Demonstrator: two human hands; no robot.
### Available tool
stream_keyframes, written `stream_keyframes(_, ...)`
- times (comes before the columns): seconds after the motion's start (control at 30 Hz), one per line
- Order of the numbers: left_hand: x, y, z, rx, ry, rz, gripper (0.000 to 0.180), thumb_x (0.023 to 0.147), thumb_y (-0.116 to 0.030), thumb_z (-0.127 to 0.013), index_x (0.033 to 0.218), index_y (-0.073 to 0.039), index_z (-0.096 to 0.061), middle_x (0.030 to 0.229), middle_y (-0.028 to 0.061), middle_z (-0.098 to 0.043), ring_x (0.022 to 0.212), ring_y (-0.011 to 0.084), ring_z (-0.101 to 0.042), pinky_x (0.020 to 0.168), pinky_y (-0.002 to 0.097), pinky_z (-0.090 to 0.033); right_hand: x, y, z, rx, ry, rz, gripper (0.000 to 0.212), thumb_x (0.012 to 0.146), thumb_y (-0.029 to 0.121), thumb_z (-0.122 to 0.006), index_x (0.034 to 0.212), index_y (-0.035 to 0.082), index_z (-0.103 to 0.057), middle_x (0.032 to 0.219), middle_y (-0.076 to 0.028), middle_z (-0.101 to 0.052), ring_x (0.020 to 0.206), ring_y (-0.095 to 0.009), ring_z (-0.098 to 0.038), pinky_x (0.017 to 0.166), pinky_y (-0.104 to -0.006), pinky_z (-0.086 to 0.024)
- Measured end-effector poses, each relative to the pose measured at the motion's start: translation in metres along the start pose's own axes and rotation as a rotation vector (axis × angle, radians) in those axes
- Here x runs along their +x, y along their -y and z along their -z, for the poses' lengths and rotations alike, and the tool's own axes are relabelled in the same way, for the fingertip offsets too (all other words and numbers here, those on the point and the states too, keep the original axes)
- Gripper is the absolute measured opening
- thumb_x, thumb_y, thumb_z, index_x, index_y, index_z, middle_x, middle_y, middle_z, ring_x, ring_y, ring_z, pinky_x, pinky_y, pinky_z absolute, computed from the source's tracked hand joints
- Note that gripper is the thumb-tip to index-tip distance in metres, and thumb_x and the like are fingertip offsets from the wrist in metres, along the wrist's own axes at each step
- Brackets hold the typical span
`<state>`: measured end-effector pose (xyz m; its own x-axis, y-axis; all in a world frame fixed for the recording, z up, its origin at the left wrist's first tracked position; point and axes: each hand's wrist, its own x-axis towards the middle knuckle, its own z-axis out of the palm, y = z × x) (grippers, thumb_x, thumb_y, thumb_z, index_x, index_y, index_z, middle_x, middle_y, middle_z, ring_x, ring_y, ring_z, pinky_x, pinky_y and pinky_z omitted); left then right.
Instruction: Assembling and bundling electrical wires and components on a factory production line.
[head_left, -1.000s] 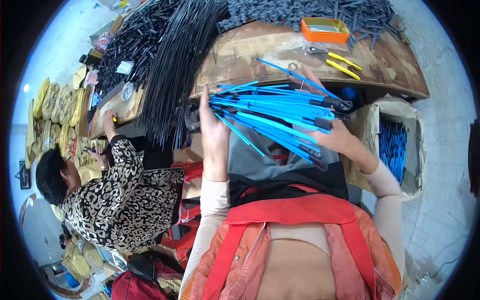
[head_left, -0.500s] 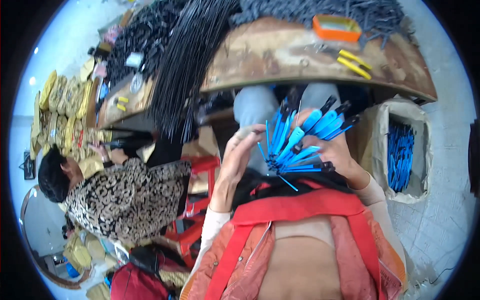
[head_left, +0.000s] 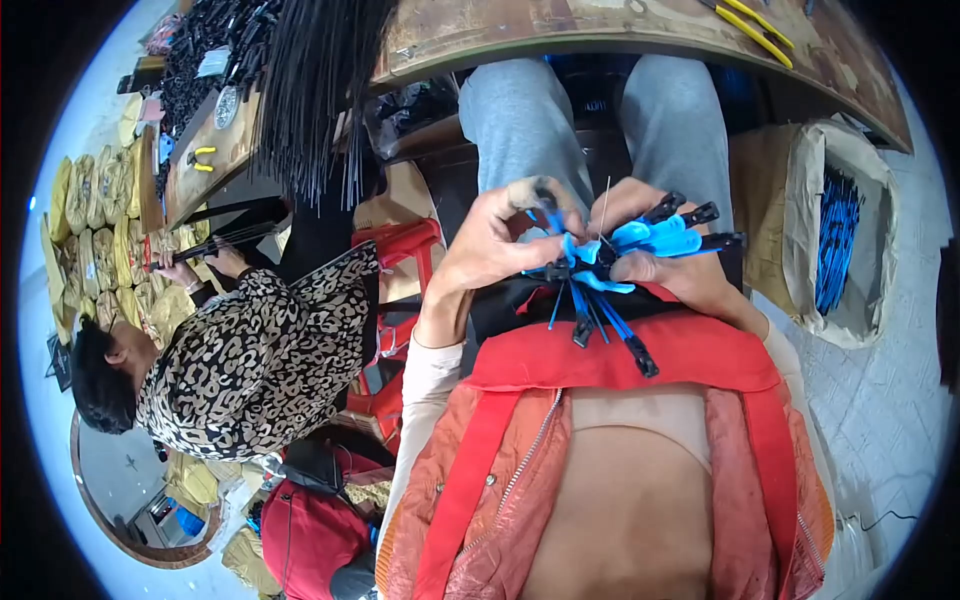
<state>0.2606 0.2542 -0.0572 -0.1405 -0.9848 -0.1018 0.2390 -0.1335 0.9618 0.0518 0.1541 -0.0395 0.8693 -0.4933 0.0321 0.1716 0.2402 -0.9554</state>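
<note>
In front of my lap, a fanned bunch of long blue plastic pieces [head_left: 658,238] with flattened ends and black tips is held between my hands. My left hand [head_left: 495,245] has its thumb and fingers closed round some of these pieces on the bunch's left side. Wrapped about the other side is my right hand [head_left: 685,275], its thumb pressed against the bunch. Several pieces [head_left: 625,330] hang downward over the red apron edge [head_left: 640,355]. A thin straight wire [head_left: 606,200] stands up between my hands; what holds it is hidden.
Ahead is a wooden table [head_left: 560,25] with yellow-handled pliers [head_left: 755,30]. Long black strips [head_left: 315,110] hang off its left side. A paper-lined bin [head_left: 870,250] at right contains blue pieces. A co-worker in a patterned top [head_left: 260,350] sits at left near a red stool [head_left: 405,250].
The view has tilted down, so the table sits higher. My left hand has moved from the bunch's edge onto its pieces and closed on them. The bunch has turned, with several pieces now pointing down.
</note>
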Motion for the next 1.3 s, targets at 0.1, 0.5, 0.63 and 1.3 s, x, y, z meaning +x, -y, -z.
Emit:
stream_keyframes(0.1, 0.008, -0.011, 0.002, 0.023, 0.105, -0.169, 0.021, 0.073, 0.001, -0.077, 0.091, -0.003, -0.067, 0.091, 0.0038, -0.064, 0.086, 0.0134, -0.062, 0.078, 0.0268, -0.049, 0.001, -0.006, -0.003, 0.084, -0.007, 0.007, 0.038, 0.075, 0.012, -0.082, 0.104, 0.002, -0.060, 0.097, -0.005, -0.059, 0.090, -0.013, -0.056, 0.080, -0.0274, -0.045)
stream_keyframes(0.5, 0.031, -0.002, -0.013, 0.229, -0.201, -0.176, 0.012, 0.080, -0.002, -0.070, 0.092, -0.002, -0.070, 0.084, 0.0056, -0.065, 0.076, 0.0123, -0.063, 0.069, 0.0261, -0.049, 0.030, -0.020, 0.028, 0.215, 0.056, -0.012, 0.048, 0.070, 0.010, -0.087, 0.104, 0.007, -0.053, 0.100, -0.001, -0.054, 0.092, -0.009, -0.053, 0.082, -0.0246, -0.043)
stream_keyframes(0.63, 0.030, -0.010, -0.005, 0.052, -0.123, -0.025, 0.012, 0.090, -0.011, -0.067, 0.096, 0.000, -0.065, 0.086, 0.0063, -0.068, 0.079, 0.0103, -0.061, 0.069, 0.0262, -0.049, 0.030, -0.013, 0.035, 0.076, -0.034, -0.002, 0.037, 0.073, 0.014, -0.085, 0.097, 0.005, -0.059, 0.097, -0.003, -0.056, 0.093, -0.011, -0.055, 0.082, -0.0256, -0.043)
stream_keyframes(1.3, 0.023, -0.035, -0.005, -0.022, 0.139, 0.045, 0.007, 0.085, -0.004, -0.070, 0.089, 0.002, -0.069, 0.077, 0.0051, -0.067, 0.073, 0.0090, -0.061, 0.065, 0.0249, -0.047, 0.029, 0.014, 0.037, -0.025, 0.340, -0.078, 0.016, 0.081, 0.019, -0.070, 0.086, 0.005, -0.064, 0.097, -0.008, -0.055, 0.090, -0.018, -0.054, 0.081, -0.0295, -0.042)
